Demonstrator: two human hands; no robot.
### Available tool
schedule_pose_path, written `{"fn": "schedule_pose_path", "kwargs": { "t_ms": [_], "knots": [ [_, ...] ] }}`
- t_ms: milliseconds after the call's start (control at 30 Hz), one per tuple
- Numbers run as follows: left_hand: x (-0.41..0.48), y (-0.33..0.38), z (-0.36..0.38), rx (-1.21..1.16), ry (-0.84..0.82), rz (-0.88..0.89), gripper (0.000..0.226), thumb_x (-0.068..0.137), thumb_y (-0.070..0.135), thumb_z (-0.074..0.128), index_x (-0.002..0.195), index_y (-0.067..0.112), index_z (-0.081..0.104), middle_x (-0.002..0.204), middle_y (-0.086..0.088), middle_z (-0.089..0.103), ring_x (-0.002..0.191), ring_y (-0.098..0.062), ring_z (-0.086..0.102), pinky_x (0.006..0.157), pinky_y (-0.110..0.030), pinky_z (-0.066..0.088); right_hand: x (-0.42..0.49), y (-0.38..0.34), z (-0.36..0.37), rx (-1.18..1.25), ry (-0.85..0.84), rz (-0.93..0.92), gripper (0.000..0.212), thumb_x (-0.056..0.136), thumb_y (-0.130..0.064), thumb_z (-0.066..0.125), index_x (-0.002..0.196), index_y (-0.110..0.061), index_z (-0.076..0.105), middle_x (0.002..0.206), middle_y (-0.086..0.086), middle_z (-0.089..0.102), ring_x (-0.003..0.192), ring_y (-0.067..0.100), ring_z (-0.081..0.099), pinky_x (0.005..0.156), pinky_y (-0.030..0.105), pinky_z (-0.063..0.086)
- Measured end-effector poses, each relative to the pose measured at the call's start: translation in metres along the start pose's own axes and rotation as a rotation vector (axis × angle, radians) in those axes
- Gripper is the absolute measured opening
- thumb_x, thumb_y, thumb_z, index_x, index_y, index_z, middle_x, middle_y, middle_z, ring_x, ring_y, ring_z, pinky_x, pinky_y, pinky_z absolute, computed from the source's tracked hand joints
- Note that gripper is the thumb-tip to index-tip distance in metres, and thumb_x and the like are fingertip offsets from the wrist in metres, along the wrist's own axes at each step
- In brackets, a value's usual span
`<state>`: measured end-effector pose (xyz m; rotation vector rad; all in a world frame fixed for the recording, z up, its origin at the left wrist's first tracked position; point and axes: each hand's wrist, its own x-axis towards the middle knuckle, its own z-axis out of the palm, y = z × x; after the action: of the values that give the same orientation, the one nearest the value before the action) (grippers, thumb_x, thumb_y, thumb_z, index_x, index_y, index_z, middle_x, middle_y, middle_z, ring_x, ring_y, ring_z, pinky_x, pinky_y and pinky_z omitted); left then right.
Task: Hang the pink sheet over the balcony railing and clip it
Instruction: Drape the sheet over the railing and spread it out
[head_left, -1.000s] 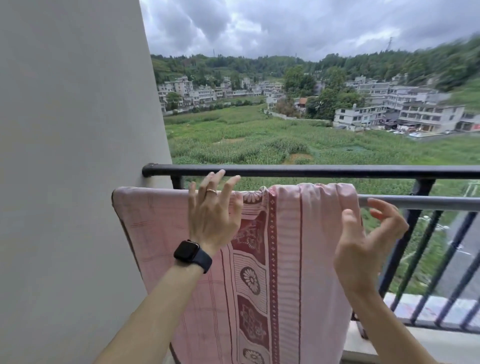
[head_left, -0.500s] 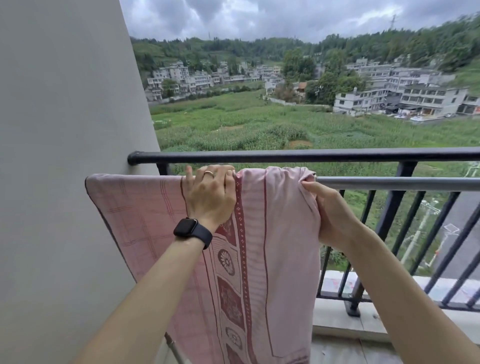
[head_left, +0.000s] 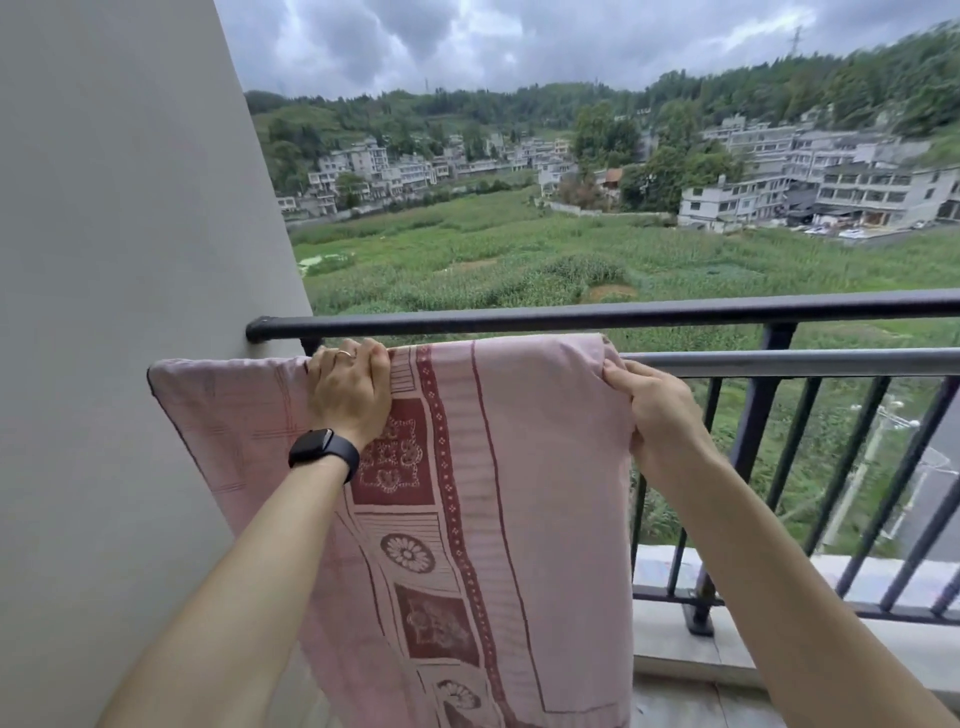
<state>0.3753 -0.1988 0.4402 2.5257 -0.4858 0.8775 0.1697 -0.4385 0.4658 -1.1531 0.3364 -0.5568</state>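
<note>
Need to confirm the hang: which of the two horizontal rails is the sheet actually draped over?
The lower, grey rail, nearer the person. The pink sheet folds over it; the black top rail behind stays bare.

Pink sheet (head_left: 545, 467): pale pink ground, thin dark red lines running down it; a dark red band with dotted border, square floral blocks and round flower medallions. Faint pink check lines on its left part. Top railing bar (head_left: 571, 315): black. Inner rail (head_left: 779, 362): grey metal. Wall (head_left: 114, 260): plain light grey. Watch (head_left: 324, 450) on left wrist: black. Ring (head_left: 344, 354): gold-toned. Sky: grey cloud. Field: green.
</note>
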Motion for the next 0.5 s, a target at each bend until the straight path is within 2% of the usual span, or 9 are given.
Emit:
{"fn": "schedule_pose_path", "kwargs": {
  "t_ms": [67, 133, 200, 267, 367, 433, 500],
  "knots": [
    [0.001, -0.006, -0.002, 0.072, -0.012, -0.036, 0.054, 0.098, 0.044, 0.011, 0.105, 0.021, 0.059, 0.105, -0.011, 0.064, 0.109, -0.033, 0.051, 0.104, -0.051, 0.029, -0.004, -0.002, -0.009, 0.057, 0.041, -0.048, 0.016, 0.098, -0.011, 0.061, 0.089, -0.015, 0.074, 0.077, -0.005, 0.074, 0.071, 0.009, 0.068, 0.070, 0.025, 0.057],
    [0.002, -0.009, -0.002, 0.123, -0.044, -0.049, 0.053, 0.098, 0.047, 0.008, 0.106, 0.027, 0.057, 0.107, -0.010, 0.064, 0.112, -0.034, 0.052, 0.103, -0.052, 0.029, -0.012, 0.003, -0.018, 0.131, 0.115, -0.119, 0.014, 0.098, -0.014, 0.061, 0.088, -0.016, 0.070, 0.074, -0.002, 0.067, 0.070, 0.014, 0.062, 0.069, 0.028, 0.055],
    [0.002, -0.005, 0.001, 0.133, -0.065, -0.056, 0.051, 0.097, 0.048, 0.008, 0.104, 0.029, 0.055, 0.107, -0.009, 0.064, 0.112, -0.033, 0.051, 0.103, -0.052, 0.029, -0.020, 0.012, -0.025, 0.148, 0.120, -0.143, 0.014, 0.098, -0.016, 0.060, 0.087, -0.017, 0.069, 0.072, -0.001, 0.063, 0.068, 0.015, 0.058, 0.065, 0.029, 0.053],
    [0.003, -0.003, -0.001, 0.138, -0.063, -0.092, 0.049, 0.096, 0.046, 0.010, 0.102, 0.029, 0.056, 0.111, -0.010, 0.064, 0.114, -0.034, 0.050, 0.105, -0.053, 0.026, -0.022, 0.018, -0.027, 0.196, 0.012, -0.011, 0.015, 0.099, -0.021, 0.057, 0.096, -0.013, 0.070, 0.082, 0.005, 0.069, 0.077, 0.022, 0.063, 0.074, 0.035, 0.055],
    [0.000, 0.007, -0.012, 0.142, -0.015, -0.099, 0.046, 0.096, 0.038, 0.020, 0.102, 0.021, 0.062, 0.117, -0.012, 0.064, 0.116, -0.034, 0.049, 0.110, -0.055, 0.022, -0.013, 0.010, -0.033, 0.255, -0.177, 0.307, 0.057, 0.099, -0.050, 0.044, 0.125, -0.004, 0.067, 0.119, 0.017, 0.071, 0.112, 0.034, 0.065, 0.103, 0.046, 0.048],
    [-0.003, 0.030, -0.018, 0.068, 0.045, -0.064, 0.040, 0.098, 0.032, 0.029, 0.108, 0.014, 0.064, 0.121, -0.012, 0.063, 0.120, -0.032, 0.048, 0.117, -0.052, 0.013, -0.004, 0.000, -0.029, 0.254, -0.232, 0.372, 0.063, 0.100, -0.053, 0.040, 0.130, -0.003, 0.064, 0.124, 0.016, 0.068, 0.114, 0.032, 0.063, 0.104, 0.043, 0.046],
    [-0.007, 0.057, -0.015, -0.028, 0.050, -0.014, 0.041, 0.097, 0.034, 0.030, 0.113, 0.013, 0.063, 0.119, -0.011, 0.064, 0.120, -0.030, 0.050, 0.118, -0.049, 0.014, 0.005, -0.006, -0.021, 0.216, -0.245, 0.372, 0.054, 0.099, -0.046, 0.048, 0.131, -0.005, 0.062, 0.118, 0.014, 0.066, 0.105, 0.029, 0.063, 0.096, 0.040, 0.048]
  ]
}}
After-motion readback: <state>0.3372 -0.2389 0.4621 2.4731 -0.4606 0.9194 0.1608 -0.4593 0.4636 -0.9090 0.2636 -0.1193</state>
